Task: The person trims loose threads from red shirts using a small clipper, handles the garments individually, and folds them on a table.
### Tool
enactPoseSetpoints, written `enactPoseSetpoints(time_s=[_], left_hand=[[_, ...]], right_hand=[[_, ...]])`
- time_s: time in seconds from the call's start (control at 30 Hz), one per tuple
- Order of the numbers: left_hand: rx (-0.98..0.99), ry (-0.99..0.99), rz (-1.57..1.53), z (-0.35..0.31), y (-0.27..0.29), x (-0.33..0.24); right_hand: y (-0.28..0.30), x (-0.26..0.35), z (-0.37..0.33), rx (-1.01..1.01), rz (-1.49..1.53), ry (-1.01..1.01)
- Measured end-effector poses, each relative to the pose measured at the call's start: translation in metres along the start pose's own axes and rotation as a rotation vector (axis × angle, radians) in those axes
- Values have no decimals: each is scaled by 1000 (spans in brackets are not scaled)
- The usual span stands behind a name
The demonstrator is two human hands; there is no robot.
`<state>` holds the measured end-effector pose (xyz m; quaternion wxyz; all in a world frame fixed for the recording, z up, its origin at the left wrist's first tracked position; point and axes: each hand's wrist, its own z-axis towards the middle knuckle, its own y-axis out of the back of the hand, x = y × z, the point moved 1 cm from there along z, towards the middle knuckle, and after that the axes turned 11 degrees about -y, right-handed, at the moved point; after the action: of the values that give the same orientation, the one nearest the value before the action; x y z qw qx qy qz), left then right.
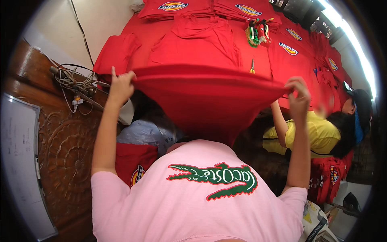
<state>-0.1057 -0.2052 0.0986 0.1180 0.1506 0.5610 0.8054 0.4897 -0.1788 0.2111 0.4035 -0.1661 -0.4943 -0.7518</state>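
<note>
1. In the head view, find the red cloth point(209, 99) raised in front of the pink-clad torso, spread between both hands, upper edge nearly level, lower part narrowing down toward the lap.
2. Left hand point(122, 85): pinched on the left upper corner, with one finger pointing up, off the fabric. Right hand point(299, 92): fingertips gathered on the right upper corner, slightly blurred. Held wide apart, with the edge pulled fairly taut.
3. Judging by the drape, likely light, soft and limp, with no stiffness of its own; probably a little stretchy, hardly slippery, not fragile. Likely to sag or fold if let go at either end.
4. Best held at the two upper corners, on the thicker-looking band along the edge, with even tension; better not by the loose middle, for fear of creases.
5. Beyond, lying flat on the table, a red garment point(193, 44); near it, yellow-handled scissors point(252, 70), best kept apart from the fabric. Impossible to tell whether touching the table underneath.
</note>
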Motion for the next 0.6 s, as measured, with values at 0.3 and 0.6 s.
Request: enactPoseSetpoints(time_s=[0.3, 0.6], left_hand=[[-457, 70, -897, 63, 93, 76], [-887, 85, -980, 27, 251, 113]], right_hand=[[132, 71, 59, 431, 391, 197], [183, 101, 73, 195, -380, 358]])
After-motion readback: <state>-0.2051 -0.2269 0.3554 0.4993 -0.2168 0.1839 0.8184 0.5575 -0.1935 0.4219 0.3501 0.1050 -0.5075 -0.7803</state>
